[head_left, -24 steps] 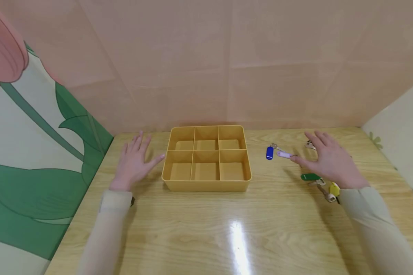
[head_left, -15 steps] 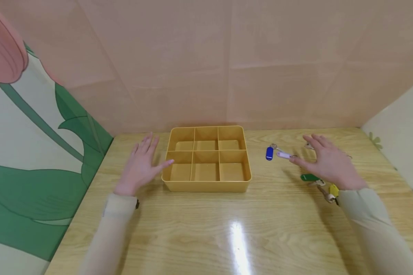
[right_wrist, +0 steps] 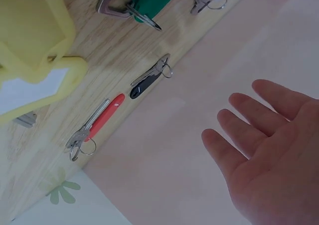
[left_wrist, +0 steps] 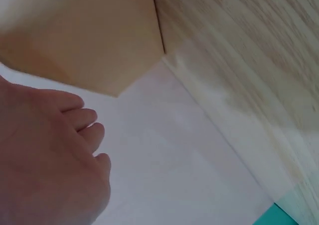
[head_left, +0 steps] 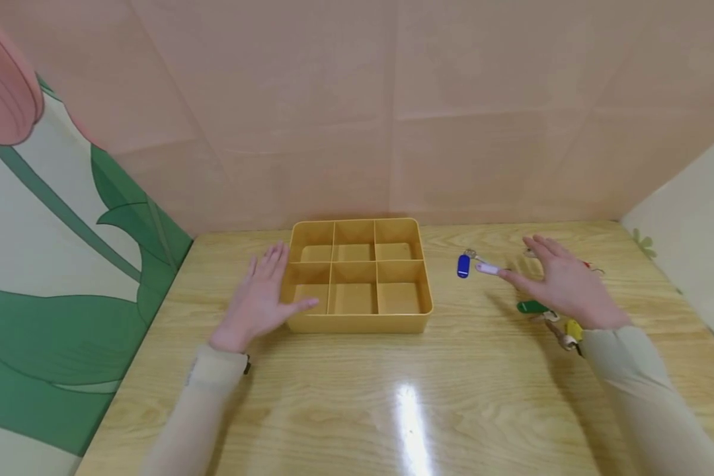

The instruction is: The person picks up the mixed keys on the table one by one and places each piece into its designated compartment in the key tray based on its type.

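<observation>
Beside the left end of a yellow six-section organizer box, my left hand is spread, its thumb overlapping the front left compartment in the head view. The left wrist view has the box's wall near the fingers. Over a scatter of tagged keys on the right, my right hand holds nothing, fingers extended. Around it lie keys with a blue tag, a pale lavender tag near the thumb, a green tag and a yellow tag. Keys with a red tag and a black tag show in the right wrist view.
All of this rests on a wood-grain table. A pinkish backdrop stands along its far edge. Printed panels flank it: green leaves on the left, a pale wall on the right.
My left hand has moved right, from beside the box to overlapping its left end. The right hand stays over the keys with only a slight shift.
</observation>
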`<state>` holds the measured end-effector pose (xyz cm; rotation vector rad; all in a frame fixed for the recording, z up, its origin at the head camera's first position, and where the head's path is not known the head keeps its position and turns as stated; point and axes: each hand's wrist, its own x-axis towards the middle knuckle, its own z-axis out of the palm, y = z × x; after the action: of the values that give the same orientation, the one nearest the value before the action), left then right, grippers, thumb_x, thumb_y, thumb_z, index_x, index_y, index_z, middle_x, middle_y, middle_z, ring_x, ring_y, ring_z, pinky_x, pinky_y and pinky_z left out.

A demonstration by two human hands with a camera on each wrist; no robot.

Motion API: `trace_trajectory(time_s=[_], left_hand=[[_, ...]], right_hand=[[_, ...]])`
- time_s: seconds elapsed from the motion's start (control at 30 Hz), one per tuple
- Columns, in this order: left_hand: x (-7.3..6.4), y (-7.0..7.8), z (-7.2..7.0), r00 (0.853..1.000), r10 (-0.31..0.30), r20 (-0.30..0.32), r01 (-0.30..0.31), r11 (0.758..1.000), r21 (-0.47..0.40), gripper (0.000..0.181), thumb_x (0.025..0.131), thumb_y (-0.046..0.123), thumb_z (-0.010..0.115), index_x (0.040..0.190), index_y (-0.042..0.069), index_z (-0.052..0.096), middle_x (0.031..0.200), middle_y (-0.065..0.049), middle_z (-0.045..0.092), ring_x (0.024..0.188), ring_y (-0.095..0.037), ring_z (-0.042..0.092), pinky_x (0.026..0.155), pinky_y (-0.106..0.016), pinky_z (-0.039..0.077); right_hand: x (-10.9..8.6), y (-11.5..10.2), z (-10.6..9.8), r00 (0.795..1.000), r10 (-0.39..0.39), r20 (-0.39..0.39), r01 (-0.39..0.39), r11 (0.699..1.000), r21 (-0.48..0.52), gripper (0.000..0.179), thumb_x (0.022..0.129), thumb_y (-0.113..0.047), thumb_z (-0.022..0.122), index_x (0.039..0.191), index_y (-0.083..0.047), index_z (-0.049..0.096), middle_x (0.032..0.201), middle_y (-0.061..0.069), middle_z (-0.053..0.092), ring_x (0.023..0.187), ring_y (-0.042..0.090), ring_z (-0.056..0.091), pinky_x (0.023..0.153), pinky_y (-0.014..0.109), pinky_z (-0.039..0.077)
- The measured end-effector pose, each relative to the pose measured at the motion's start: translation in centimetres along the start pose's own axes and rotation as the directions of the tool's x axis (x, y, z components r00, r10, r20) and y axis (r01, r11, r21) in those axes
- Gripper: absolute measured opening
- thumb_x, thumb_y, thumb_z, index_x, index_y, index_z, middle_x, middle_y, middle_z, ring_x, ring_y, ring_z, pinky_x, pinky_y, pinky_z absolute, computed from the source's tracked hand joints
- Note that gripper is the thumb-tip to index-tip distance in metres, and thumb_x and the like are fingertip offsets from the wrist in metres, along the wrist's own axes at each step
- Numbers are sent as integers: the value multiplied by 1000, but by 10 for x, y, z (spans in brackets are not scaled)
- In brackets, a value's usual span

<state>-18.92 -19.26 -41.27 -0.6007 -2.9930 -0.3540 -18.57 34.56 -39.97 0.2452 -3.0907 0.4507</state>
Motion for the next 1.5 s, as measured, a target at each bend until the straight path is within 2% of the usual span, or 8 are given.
trace_trajectory(time_s=[0.13, 0.43, 0.67, 1.0, 1.13, 1.23, 1.33, 1.5], left_hand=[[-1, 4, 1, 998, -24, 52, 24, 1000, 6, 125, 82, 90, 42, 162, 6, -4, 168, -9, -9, 153, -23, -10, 124, -46, -2], [-1, 13, 2, 994, -22, 104, 24, 1000, -10, 138, 72, 97, 43, 162, 3, -3, 168, -10, -9, 154, -28, -4, 123, -41, -2], [-5, 21, 7, 997, -3, 80, 5, 1000, -20, 140, 71, 98, 44, 162, 2, -3, 167, -11, -9, 154, -26, -5, 123, -41, -2], [-17, 33, 7, 997, 33, 63, -31, 999, -29, 138, 72, 97, 44, 161, 3, -5, 168, -17, 0, 153, -24, -7, 124, -42, 0], [-21, 38, 6, 997, 42, 59, -40, 999, -32, 137, 73, 97, 44, 161, 5, -5, 168, -15, -2, 154, -26, -5, 124, -42, 1], [-23, 41, 6, 997, 59, 55, -57, 998, -41, 136, 73, 96, 45, 161, 5, -5, 168, -12, -5, 154, -27, -3, 124, -41, 1], [-26, 44, 5, 996, 74, 54, -72, 996, -44, 136, 74, 95, 45, 161, 4, -5, 168, -11, -6, 154, -27, -3, 124, -41, 1], [-31, 47, 5, 996, 61, 68, -58, 997, -50, 136, 74, 96, 45, 162, 3, -3, 168, -10, -8, 153, -23, -8, 124, -40, -1]], right_hand=[[0, -1, 0, 1000, -4, 4, 4, 1000, 30, 101, 96, -67, 54, 158, 6, 24, 160, 32, 23, 144, 54, 21, 104, 77, 27], [2, -2, -3, 1000, -15, 3, 15, 999, 32, 100, 97, -66, 55, 156, 10, 27, 158, 34, 25, 143, 54, 22, 107, 75, 25], [6, -6, -4, 998, -17, 54, 15, 999, 50, 99, 96, -66, 55, 155, 10, 30, 157, 35, 26, 144, 54, 21, 109, 73, 23], [13, -10, 1, 994, -73, 84, 70, 997, 35, 79, 99, -47, 66, 147, 12, 44, 149, 37, 39, 136, 55, 34, 106, 72, 32], [19, -10, 2, 993, -99, 72, 96, 995, 39, 72, 96, -38, 72, 143, 12, 49, 143, 36, 48, 127, 53, 47, 101, 69, 40], [24, -10, 2, 992, -96, 80, 93, 995, 37, 68, 94, -33, 75, 140, 11, 52, 136, 35, 54, 100, 44, 63, 90, 63, 50], [30, -11, 1, 993, -78, 94, 75, 997, 34, 63, 93, -30, 76, 138, 10, 56, 131, 35, 58, 85, 36, 63, 83, 60, 52], [40, -17, 2, 986, -25, 166, 16, 998, 56, 64, 94, -34, 75, 139, 7, 56, 137, 35, 54, 117, 52, 55, 98, 71, 42]])
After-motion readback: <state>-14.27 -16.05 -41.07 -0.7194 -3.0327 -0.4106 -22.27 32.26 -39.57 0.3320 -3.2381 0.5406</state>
